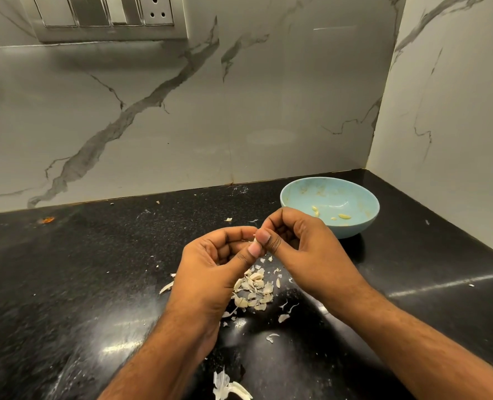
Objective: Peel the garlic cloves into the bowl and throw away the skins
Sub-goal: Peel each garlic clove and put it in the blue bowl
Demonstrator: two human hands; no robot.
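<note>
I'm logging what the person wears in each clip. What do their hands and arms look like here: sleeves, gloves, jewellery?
Both forearms are bare, with no sleeves in view. The left hand and right hand wear no gloves; no rings, watch or bracelets show. The thumbnails are short and unpainted.

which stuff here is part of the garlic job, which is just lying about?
Job:
- left hand and right hand, both pinching a garlic clove
- light blue bowl holding peeled cloves
- heap of cloves and skins on the black counter

Lying about:
- switch panel
- orange crumb
</note>
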